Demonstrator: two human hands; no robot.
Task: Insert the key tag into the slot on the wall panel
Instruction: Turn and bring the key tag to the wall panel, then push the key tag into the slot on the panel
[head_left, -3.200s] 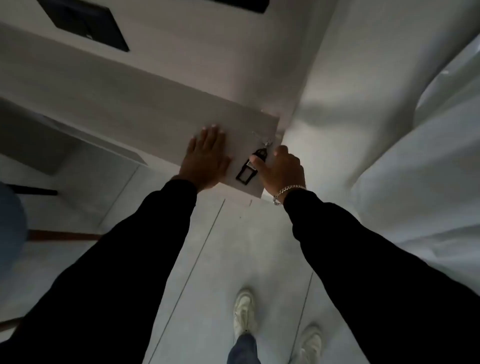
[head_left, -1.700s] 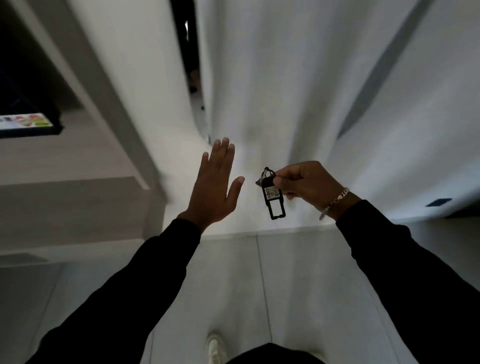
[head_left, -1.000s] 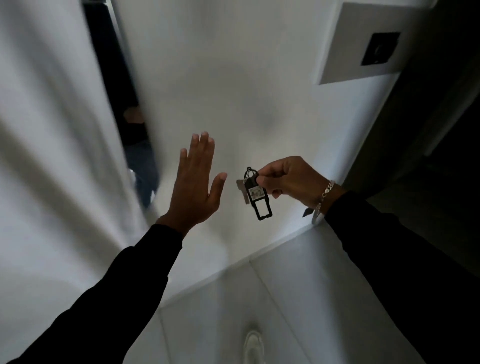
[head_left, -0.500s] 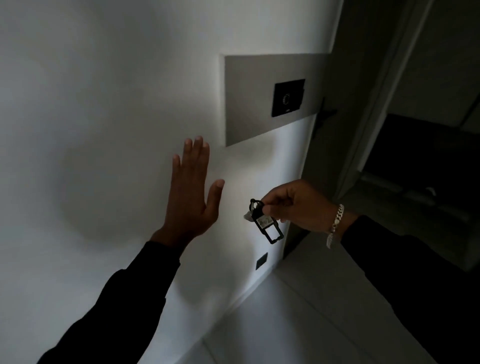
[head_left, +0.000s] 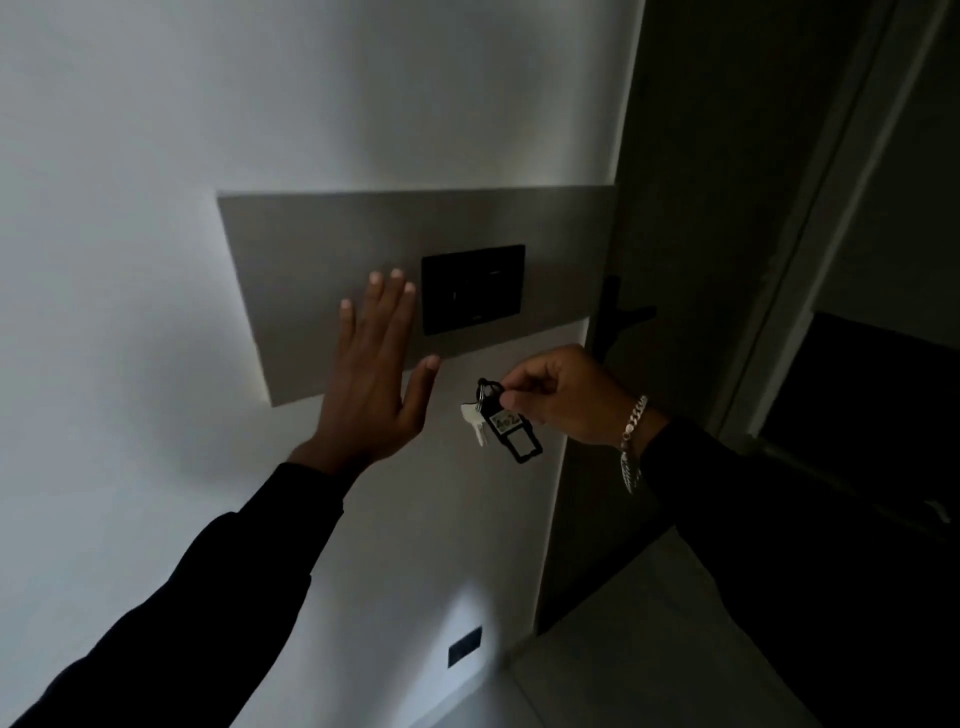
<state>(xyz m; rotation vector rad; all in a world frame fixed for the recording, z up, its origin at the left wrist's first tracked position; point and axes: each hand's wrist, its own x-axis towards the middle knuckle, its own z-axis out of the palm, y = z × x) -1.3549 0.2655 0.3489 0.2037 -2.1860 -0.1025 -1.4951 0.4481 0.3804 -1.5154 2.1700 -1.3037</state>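
Hands meet near the middle of the frame, in front of a white wall (head_left: 130, 156). At centre left the left hand (head_left: 371, 384) is open and flat, fingers straight and close together, thumb spread out to the right; its fingertips overlap the lower edge of a grey plate (head_left: 322, 249) fixed to the wall. Whether the palm touches the wall cannot be told.

Just right of those fingertips, a black panel (head_left: 472, 288) sits on the plate, slightly above frame centre. Its face is too dark to make out the slot.

At centre right the right hand (head_left: 563, 395) is curled, thumb and forefinger pinching the upper end of a black tag (head_left: 511, 428). It hangs tilted, with a white label reading 402 and an open window at its lower end. A small silver key (head_left: 475, 421) dangles on the ring beside it, to the left. Tag and key hang below the panel and the plate's lower edge, apart from both, between the two hands.

A chain bracelet (head_left: 634, 423) circles the right wrist; both sleeves are dark. A small dark socket (head_left: 465, 646) sits low on the wall, lower centre. A dark doorway (head_left: 727, 208) fills the right of the frame.
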